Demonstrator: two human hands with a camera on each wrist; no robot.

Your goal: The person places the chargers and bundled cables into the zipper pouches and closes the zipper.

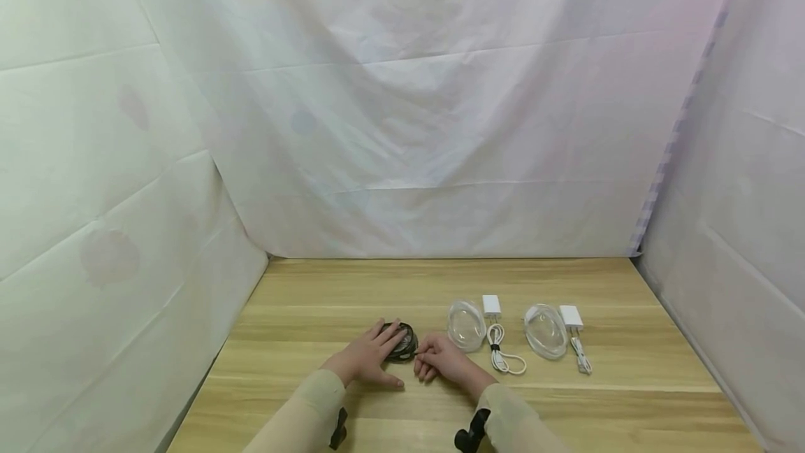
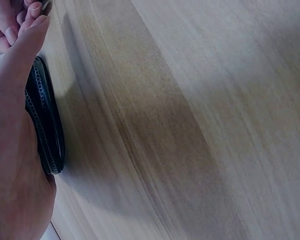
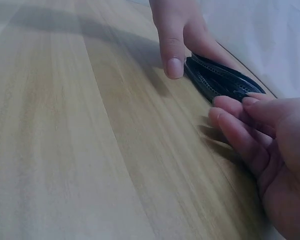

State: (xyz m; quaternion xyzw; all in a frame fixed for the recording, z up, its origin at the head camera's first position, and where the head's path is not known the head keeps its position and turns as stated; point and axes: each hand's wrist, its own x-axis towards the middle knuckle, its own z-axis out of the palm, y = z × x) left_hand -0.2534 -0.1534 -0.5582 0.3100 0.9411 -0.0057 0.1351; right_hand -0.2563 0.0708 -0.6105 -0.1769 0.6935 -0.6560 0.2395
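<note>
A round black zip pouch [image 1: 407,342] with a see-through top lies flat on the wooden table, slightly left of the middle. My left hand [image 1: 370,356] rests on it with straight, spread fingers and covers its left part. At the pouch's right edge, the thumb and forefinger of my right hand [image 1: 445,358] pinch the zipper pull, which the fingertips mostly hide. Both wrist views show two rows of zipper teeth standing apart along the pouch's side. The left thumb [image 3: 173,55] points toward the right hand in the right wrist view.
Right of my hands lie two clear round pouches [image 1: 467,327] [image 1: 546,331]. Beside them are two white charger plugs [image 1: 491,305] [image 1: 571,316] and two bundled white cables [image 1: 497,341] [image 1: 580,355]. White cloth [image 1: 402,124] hangs behind the table and along both sides.
</note>
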